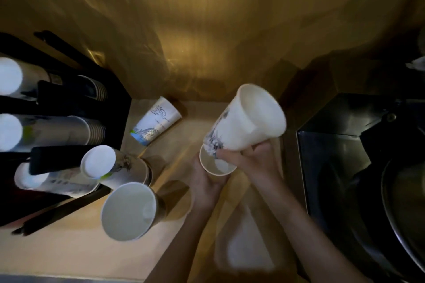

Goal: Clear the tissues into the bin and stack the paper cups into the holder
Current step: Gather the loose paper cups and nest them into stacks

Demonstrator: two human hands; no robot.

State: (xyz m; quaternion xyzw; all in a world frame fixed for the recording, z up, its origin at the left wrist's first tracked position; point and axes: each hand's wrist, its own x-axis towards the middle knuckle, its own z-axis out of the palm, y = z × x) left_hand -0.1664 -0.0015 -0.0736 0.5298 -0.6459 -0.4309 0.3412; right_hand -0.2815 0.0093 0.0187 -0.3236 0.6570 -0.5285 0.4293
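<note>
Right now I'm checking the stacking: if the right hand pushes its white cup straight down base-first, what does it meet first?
Most likely the open mouth of the brown cup held by the left hand; the right hand holds the white cup tilted, base at that rim.

Single head-worn view, wide-angle, looking steeply down onto counter (pixel 69 255) from close above. Both hands (pixel 230 167) near frame centre, forearms entering from bottom edge. Cup holder (pixel 69 103) fills left side, dark sink (pixel 368 167) right — edges bowed by lens. Wall at top. No second view to compare.
</note>
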